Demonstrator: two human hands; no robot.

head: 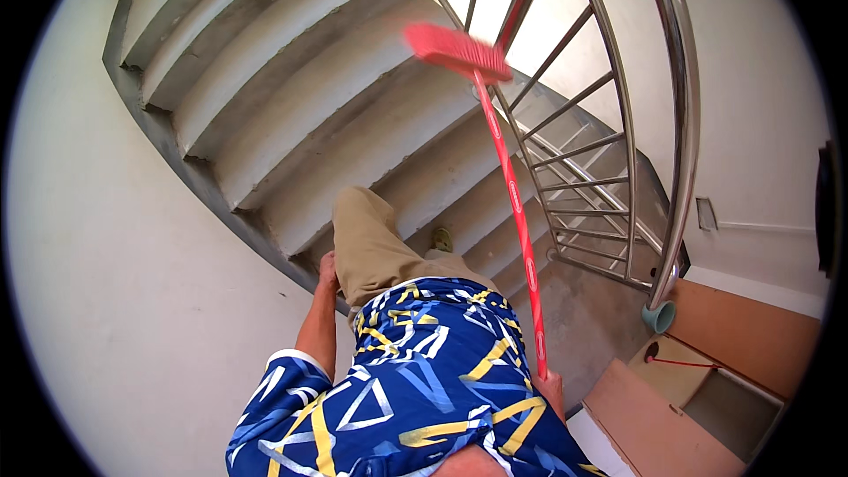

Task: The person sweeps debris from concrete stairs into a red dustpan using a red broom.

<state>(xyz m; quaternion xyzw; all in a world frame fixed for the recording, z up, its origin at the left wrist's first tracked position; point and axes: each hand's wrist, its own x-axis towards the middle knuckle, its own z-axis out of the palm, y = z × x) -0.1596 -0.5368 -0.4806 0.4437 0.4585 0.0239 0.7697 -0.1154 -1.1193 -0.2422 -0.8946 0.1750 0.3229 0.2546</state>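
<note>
A pink-red broom [518,205] extends away from my body, with my right hand [550,389] closed around the lower end of its handle. The bristled head [458,53] is raised in front of the metal railing and looks slightly blurred; whether it touches anything cannot be told. At the left, my left hand [328,269] hangs beside my thigh, near the wall, its fingers partly hidden, so what they do is unclear. My legs in tan trousers [371,238] are on the concrete stairs [351,119], one shoe showing on a step.
A stainless steel railing [619,112] curves along the right of the stairs. White wall [152,291] borders the left. At the lower right are a green pot [658,317], brown boards [742,331] and a stick-like red object [682,363].
</note>
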